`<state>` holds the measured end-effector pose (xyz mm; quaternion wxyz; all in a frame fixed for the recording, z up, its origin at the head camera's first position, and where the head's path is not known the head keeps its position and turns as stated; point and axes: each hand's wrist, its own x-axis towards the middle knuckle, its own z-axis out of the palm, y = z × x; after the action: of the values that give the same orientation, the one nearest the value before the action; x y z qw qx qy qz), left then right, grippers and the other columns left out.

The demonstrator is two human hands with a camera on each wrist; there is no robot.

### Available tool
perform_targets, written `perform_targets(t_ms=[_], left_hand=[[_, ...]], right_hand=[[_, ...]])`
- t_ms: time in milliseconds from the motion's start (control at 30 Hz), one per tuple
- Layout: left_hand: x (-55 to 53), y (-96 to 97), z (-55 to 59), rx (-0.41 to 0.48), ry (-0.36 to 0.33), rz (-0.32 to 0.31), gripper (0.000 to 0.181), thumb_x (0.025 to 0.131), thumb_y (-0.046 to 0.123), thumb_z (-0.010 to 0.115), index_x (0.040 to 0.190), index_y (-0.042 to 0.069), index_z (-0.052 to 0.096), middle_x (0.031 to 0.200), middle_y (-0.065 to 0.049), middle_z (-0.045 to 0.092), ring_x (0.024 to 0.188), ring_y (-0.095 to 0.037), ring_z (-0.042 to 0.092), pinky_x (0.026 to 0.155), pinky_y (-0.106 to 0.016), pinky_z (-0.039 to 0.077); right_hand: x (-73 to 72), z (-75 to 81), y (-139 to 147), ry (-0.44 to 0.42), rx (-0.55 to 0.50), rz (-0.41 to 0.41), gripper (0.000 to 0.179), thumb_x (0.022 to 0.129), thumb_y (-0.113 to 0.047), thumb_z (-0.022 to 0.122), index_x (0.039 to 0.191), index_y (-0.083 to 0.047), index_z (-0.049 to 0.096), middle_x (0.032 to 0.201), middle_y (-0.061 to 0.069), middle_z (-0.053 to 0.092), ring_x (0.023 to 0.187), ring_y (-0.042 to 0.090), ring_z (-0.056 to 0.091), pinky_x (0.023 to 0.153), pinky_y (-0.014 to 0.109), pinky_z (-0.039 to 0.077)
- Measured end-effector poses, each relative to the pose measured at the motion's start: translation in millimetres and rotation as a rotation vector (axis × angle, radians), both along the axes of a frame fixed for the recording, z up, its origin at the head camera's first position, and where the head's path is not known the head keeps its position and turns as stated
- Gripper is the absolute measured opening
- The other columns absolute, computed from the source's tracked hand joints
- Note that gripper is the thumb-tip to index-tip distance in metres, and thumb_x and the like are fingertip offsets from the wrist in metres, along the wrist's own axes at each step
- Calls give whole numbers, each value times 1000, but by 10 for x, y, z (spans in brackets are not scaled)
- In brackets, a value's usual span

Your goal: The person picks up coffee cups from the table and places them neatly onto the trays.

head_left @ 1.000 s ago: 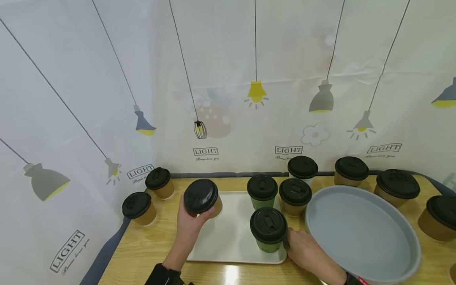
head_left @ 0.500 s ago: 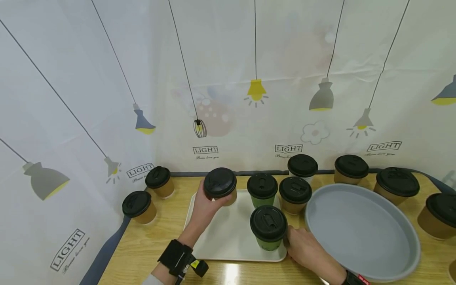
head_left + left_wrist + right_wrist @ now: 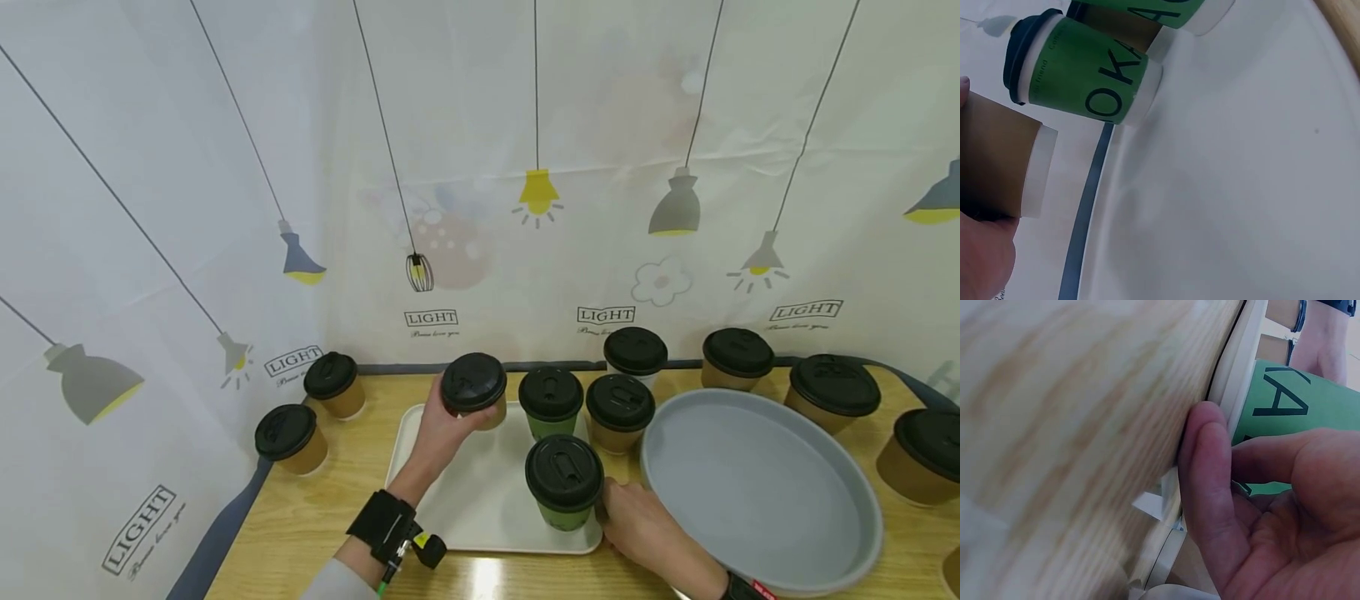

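Observation:
My left hand point(image 3: 442, 429) grips a brown paper coffee cup point(image 3: 1000, 156) with a black lid, held up over the back of the cream tray point(image 3: 480, 500). Its white base shows in the left wrist view, raised off the tray surface. Just right of it, a green cup point(image 3: 551, 400) with a black lid stands at the tray's back right. A second green cup point(image 3: 564, 479) stands at the front right corner. Beside that cup, my right hand point(image 3: 641, 525) pinches the tray's right rim, fingers outside it in the right wrist view; its thumb is partly hidden.
Two brown lidded cups, one nearer point(image 3: 292, 437) and one farther point(image 3: 335, 385), stand left of the tray. A large round grey tray point(image 3: 757, 492) lies at the right. Several more lidded cups, including a brown one point(image 3: 621, 412), stand around it. A printed backdrop point(image 3: 480, 208) rises behind the table.
My left hand has carried the brown cup rightward and back, close to the rear green cup; it moved little in the last half second. My right hand has stayed at the tray's rim.

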<state>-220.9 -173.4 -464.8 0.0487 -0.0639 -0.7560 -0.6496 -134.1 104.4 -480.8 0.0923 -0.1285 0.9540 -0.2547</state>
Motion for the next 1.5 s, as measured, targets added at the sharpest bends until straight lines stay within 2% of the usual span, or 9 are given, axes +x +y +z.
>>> perform_targets(t_ms=[167, 367, 667, 933, 1233, 1500], left_hand=[[-29, 23, -53, -43, -40, -14, 88, 81, 19, 88, 153, 11, 39, 150, -10, 49, 140, -29, 46, 116, -55, 36], [-54, 38, -80, -72, -84, 5, 92, 80, 25, 90, 155, 13, 39, 152, -8, 48, 142, -30, 43, 117, -56, 34], [-84, 85, -147, -77, -100, -22, 89, 80, 24, 90, 154, 13, 41, 152, -8, 48, 144, -28, 42, 118, -53, 35], [-92, 112, -222, -93, -122, -26, 97, 79, 25, 92, 156, 11, 33, 153, -11, 46, 143, -31, 42, 115, -55, 38], [-63, 16, -218, -83, -169, -7, 100, 80, 24, 90, 158, 10, 29, 155, -13, 43, 143, -31, 42, 115, -53, 39], [-64, -27, -256, -96, -176, -41, 97, 81, 25, 89, 155, 7, 29, 154, -15, 43, 143, -31, 42, 116, -55, 36]], right_hand=[[11, -16, 15, 7, -4, -2, 16, 100, -5, 61, 84, -8, 59, 55, -3, 52, 51, 14, 53, 55, 36, 49], [31, -38, 29, 25, -4, -3, 17, 100, -6, 61, 84, -9, 59, 53, -4, 51, 51, 14, 52, 55, 37, 49], [46, -32, 50, 23, 11, -10, 16, 99, -5, 62, 84, -9, 59, 55, -4, 52, 52, 15, 53, 55, 38, 50], [42, -36, 75, 38, 17, -12, 15, 98, -5, 63, 84, -9, 59, 58, -2, 51, 56, 17, 54, 55, 38, 49], [3, -25, 37, 77, -5, 12, 16, 97, -3, 62, 82, -8, 58, 62, 1, 49, 57, 21, 53, 53, 40, 47], [8, -14, 25, 54, 9, 1, 13, 98, -5, 62, 85, -9, 60, 57, -3, 51, 53, 16, 52, 53, 36, 47]])
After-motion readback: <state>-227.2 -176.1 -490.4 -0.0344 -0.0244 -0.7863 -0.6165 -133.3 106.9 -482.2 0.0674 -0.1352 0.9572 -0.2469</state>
